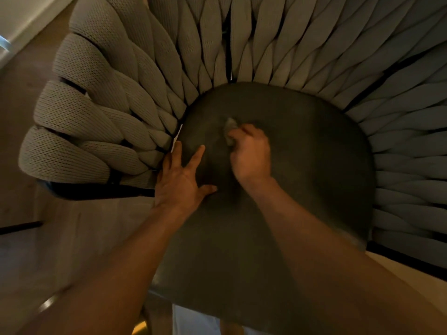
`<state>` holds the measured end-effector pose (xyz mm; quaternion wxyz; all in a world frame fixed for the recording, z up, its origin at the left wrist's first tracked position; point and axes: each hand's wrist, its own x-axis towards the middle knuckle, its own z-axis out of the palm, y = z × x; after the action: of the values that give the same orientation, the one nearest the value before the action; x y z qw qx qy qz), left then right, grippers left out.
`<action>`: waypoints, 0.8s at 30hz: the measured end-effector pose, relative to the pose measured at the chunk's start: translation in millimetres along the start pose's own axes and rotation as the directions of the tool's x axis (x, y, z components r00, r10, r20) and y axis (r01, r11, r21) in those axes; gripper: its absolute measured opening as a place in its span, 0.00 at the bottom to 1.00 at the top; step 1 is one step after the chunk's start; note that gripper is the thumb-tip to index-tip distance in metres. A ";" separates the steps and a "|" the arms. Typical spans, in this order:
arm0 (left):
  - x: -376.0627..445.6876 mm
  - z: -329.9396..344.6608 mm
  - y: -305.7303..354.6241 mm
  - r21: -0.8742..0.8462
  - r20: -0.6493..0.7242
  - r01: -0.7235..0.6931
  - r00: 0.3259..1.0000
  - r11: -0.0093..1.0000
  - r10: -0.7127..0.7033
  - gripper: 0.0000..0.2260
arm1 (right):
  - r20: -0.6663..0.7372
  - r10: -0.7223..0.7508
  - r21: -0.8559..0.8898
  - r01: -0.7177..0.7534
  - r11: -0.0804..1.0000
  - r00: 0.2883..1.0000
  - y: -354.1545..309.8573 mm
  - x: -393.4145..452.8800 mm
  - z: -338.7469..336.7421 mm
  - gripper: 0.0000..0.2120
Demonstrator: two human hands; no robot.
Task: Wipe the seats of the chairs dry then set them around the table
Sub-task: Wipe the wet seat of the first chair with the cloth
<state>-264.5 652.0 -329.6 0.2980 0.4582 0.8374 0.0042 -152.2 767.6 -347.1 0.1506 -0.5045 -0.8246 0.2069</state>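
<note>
A chair fills the head view, with a dark grey rounded seat (302, 165) and a curved back of thick woven grey straps (116, 97). My right hand (250, 153) is closed around a small grey cloth (229, 130) and presses it on the middle of the seat. Only a corner of the cloth shows beyond the fingers. Flat on the seat's left edge lies my left hand (181, 182), fingers spread, next to the woven armrest.
Wooden floor (29, 117) lies to the left of the chair, with a pale wall base (21, 32) at the far left. A dark bar of the chair frame (92, 193) runs under the left armrest. A light floor strip (399, 274) shows at lower right.
</note>
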 end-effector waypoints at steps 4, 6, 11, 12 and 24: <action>-6.7 11.7 -7.3 -0.132 -0.112 -0.035 0.993 0.991 0.020 0.41 | 0.169 -0.220 -0.034 0.229 0.973 0.961 -55.9 28.2 31.7 0.14; -6.5 14.7 -9.7 -0.165 -0.159 -0.083 0.986 0.983 0.057 0.39 | 0.246 -0.295 -0.058 0.318 0.946 0.923 -71.1 37.2 41.7 0.14; -2.8 6.4 -0.9 -0.170 -0.099 0.007 0.995 0.985 -0.024 0.40 | 0.291 -0.419 -0.147 0.473 0.869 0.860 -42.8 44.4 32.0 0.16; -2.8 3.4 1.1 -0.163 -0.080 0.023 0.996 0.986 -0.037 0.41 | 0.243 -0.416 -0.149 0.457 0.877 0.877 -29.7 45.7 27.8 0.17; 0.4 -4.5 11.8 -0.059 0.025 0.103 0.995 0.993 -0.102 0.45 | -0.065 0.210 -0.259 -0.220 0.941 0.975 145.9 44.5 -76.0 0.23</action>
<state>-257.9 660.3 -322.7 0.3205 0.4055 0.8560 0.0093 -25.0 880.9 -351.2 0.0735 -0.6108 -0.7818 0.1011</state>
